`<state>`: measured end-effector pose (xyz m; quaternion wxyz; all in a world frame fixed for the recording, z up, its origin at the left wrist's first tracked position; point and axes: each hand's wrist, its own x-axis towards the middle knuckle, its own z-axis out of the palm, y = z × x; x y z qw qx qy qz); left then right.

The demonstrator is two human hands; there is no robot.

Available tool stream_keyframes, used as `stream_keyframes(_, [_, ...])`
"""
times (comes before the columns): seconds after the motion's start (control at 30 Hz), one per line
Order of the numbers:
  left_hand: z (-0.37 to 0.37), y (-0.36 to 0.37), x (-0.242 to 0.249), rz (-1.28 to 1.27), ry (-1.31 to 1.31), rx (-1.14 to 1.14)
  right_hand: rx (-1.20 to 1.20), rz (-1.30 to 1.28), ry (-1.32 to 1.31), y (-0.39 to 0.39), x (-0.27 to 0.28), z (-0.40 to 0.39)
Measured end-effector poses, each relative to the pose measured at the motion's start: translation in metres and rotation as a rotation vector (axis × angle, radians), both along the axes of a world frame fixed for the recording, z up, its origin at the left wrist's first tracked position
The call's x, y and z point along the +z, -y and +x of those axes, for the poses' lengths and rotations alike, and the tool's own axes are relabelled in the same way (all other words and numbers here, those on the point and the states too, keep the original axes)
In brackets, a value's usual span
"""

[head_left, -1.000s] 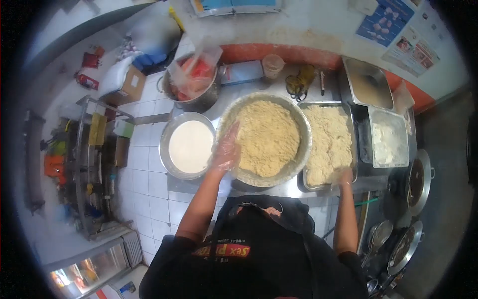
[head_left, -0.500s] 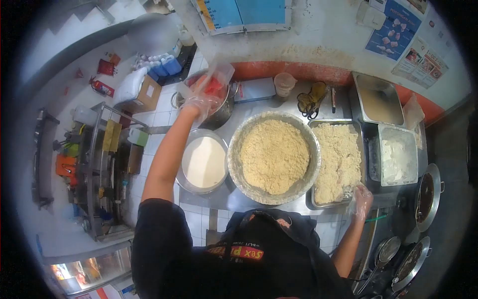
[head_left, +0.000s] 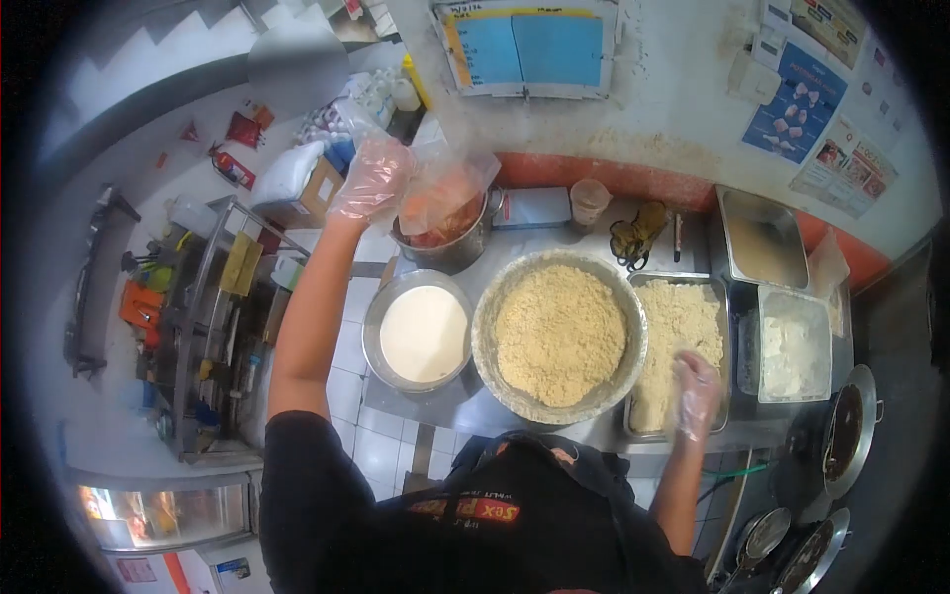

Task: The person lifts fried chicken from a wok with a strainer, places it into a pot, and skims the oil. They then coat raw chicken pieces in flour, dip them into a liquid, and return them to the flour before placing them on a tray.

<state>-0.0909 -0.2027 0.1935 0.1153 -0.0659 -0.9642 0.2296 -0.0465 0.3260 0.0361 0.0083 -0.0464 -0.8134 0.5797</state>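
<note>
The gloved left hand (head_left: 371, 180) was raised, gripping a clear plastic bag (head_left: 447, 193) of reddish pieces above the metal pot (head_left: 447, 243). The gloved right hand (head_left: 696, 394) hung loosely open, holding nothing, over the near end of the breading tray (head_left: 678, 327). By my reading the coating had barely begun: the batter bowl (head_left: 421, 332) and the big crumb bowl (head_left: 559, 335) showed no pieces yet, so dipping and breading remained

White tiled floor (head_left: 346, 371) left, metal rack (head_left: 213, 327) far left, grimy white wall (head_left: 663, 109) with posters (head_left: 529, 49), steel bench (head_left: 475, 406).
</note>
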Motion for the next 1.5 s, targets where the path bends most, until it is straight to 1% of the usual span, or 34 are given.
stream_keyframes(0.07, [0.016, -0.029, 0.033, 0.080, -0.146, -0.100, 0.174, -0.185, -0.006, 0.038, -0.009, -0.006])
stream_keyframes(0.1, [0.022, -0.044, 0.044, 0.075, -0.154, -0.108, 0.216, -0.420, 0.139, 0.063, 0.004, -0.003])
stream_keyframes(0.13, [0.028, -0.058, 0.052, 0.093, -0.238, -0.256, 0.256, -0.654, 0.286, 0.089, 0.016, 0.000])
stream_keyframes(0.17, [0.033, -0.072, 0.057, 0.111, -0.321, -0.406, 0.353, -0.741, 0.383, 0.109, 0.017, 0.001])
stream_keyframes(0.2, [0.037, -0.084, 0.060, 0.112, -0.321, -0.418, 0.447, -0.827, 0.483, 0.127, 0.013, 0.000])
stream_keyframes(0.27, [0.042, -0.108, 0.061, 0.232, -0.267, -0.643, 0.542, -1.356, 0.916, 0.158, 0.012, 0.001])
stream_keyframes(0.33, [0.045, -0.124, 0.037, 0.230, -0.250, -0.669, 0.679, -1.557, 0.993, 0.173, 0.000, 0.002])
stream_keyframes(0.37, [0.048, -0.132, 0.027, 0.301, -0.179, -0.715, 0.654, -1.571, 0.979, 0.173, -0.014, 0.000])
stream_keyframes(0.4, [0.050, -0.141, 0.018, 0.370, -0.106, -0.761, 0.744, -1.661, 0.906, 0.172, -0.029, -0.003])
stream_keyframes(0.43, [0.052, -0.154, 0.011, 0.450, -0.058, -0.835, 0.835, -1.745, 0.824, 0.169, -0.032, -0.004])
stream_keyframes(0.47, [0.060, -0.165, 0.006, 0.460, -0.043, -0.854, 0.809, -1.755, 0.813, 0.163, -0.036, 0.000])
stream_keyframes(0.53, [0.081, -0.185, 0.001, 0.446, -0.025, -0.727, 0.453, -1.637, 0.887, 0.150, -0.027, 0.010])
stream_keyframes(0.57, [0.085, -0.192, -0.005, 0.463, -0.040, -0.673, 0.434, -1.640, 0.885, 0.147, -0.027, 0.012])
stream_keyframes(0.6, [0.091, -0.195, -0.011, 0.470, -0.034, -0.681, 0.399, -1.623, 0.850, 0.144, -0.027, 0.013])
stream_keyframes(0.67, [0.107, -0.199, -0.022, 0.596, 0.159, -0.583, 0.365, -1.600, 0.820, 0.139, -0.034, 0.010])
stream_keyframes(0.7, [0.114, -0.209, -0.015, 0.476, 0.212, -0.521, 0.400, -1.620, 0.815, 0.138, -0.040, 0.006])
stream_keyframes(0.73, [0.109, -0.212, -0.023, 0.478, 0.214, -0.516, 0.436, -1.641, 0.814, 0.137, -0.047, 0.004])
stream_keyframes(0.8, [0.092, -0.211, -0.059, 0.669, 0.650, 0.056, 0.426, -1.609, 0.798, 0.140, -0.051, 0.001])
stream_keyframes(0.83, [0.097, -0.213, -0.069, 0.347, 0.276, -0.226, 0.415, -1.579, 0.771, 0.141, -0.048, 0.001])
stream_keyframes(0.87, [0.098, -0.211, -0.076, 0.343, 0.275, -0.218, 0.423, -1.580, 0.777, 0.142, -0.045, 0.002])
stream_keyframes(0.93, [0.099, -0.225, -0.067, 0.692, 0.598, -0.161, 0.411, -1.395, 0.739, 0.144, -0.039, 0.007])
stream_keyframes(0.97, [0.097, -0.228, -0.072, 0.690, 0.593, -0.150, 0.422, -1.396, 0.745, 0.148, -0.046, 0.006])
stream_keyframes(1.03, [0.093, -0.228, -0.090, 0.515, 0.584, -0.098, 0.470, -1.602, 0.812, 0.158, -0.062, 0.005])
stream_keyframes(1.07, [0.093, -0.227, -0.097, 0.428, 0.579, -0.066, 0.486, -1.603, 0.828, 0.159, -0.067, 0.009])
stream_keyframes(1.13, [0.094, -0.232, -0.088, 0.473, 0.600, -0.055, 0.436, -1.624, 0.864, 0.160, -0.064, 0.014])
stream_keyframes(1.17, [0.093, -0.236, -0.081, 0.524, 0.627, -0.070, 0.475, -1.615, 0.887, 0.161, -0.060, 0.016])
stream_keyframes(1.23, [0.092, -0.240, -0.070, 0.630, 0.676, -0.102, 0.467, -1.428, 0.824, 0.161, -0.048, 0.022])
stream_keyframes(1.27, [0.094, -0.237, -0.067, 0.686, 0.699, -0.121, 0.503, -1.418, 0.846, 0.166, -0.053, 0.023])
stream_keyframes(1.3, [0.096, -0.228, -0.081, 0.691, 0.684, -0.088, 0.476, -1.480, 0.894, 0.172, -0.060, 0.025])
stream_keyframes(1.33, [0.100, -0.214, -0.109, 0.646, 0.554, -0.140, 0.440, -1.540, 0.947, 0.178, -0.064, 0.027])
stream_keyframes(1.37, [0.106, -0.203, -0.124, 0.596, 0.429, -0.189, 0.462, -1.533, 0.976, 0.186, -0.066, 0.029])
stream_keyframes(1.4, [0.111, -0.200, -0.111, 0.598, 0.427, -0.158, 0.518, -1.562, 1.013, 0.193, -0.065, 0.033])
stream_keyframes(1.47, [0.121, -0.198, -0.067, 0.788, 0.693, 0.100, 0.584, -1.584, 1.072, 0.211, -0.067, 0.039])
stream_keyframes(1.5, [0.130, -0.190, -0.061, 0.796, 0.688, 0.121, 0.666, -1.601, 1.108, 0.224, -0.067, 0.043])
